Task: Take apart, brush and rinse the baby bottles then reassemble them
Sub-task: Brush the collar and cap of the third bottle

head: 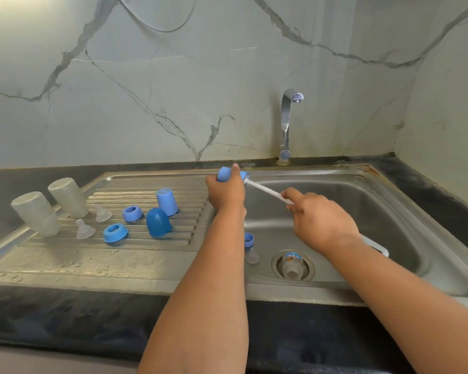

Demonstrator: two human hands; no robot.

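You're getting soft, even daylight here, brightest at the top left where the marble wall (173,90) is washing out a bit. Shadows are staying faint and the dark tabletop (65,314) is going murky along the near edge. The steel sink (389,211) is throwing dull glare off its basin wall. The wide lens is bending the sink rim and the corners, and fine detail is smearing from compression, mostly around the drain.
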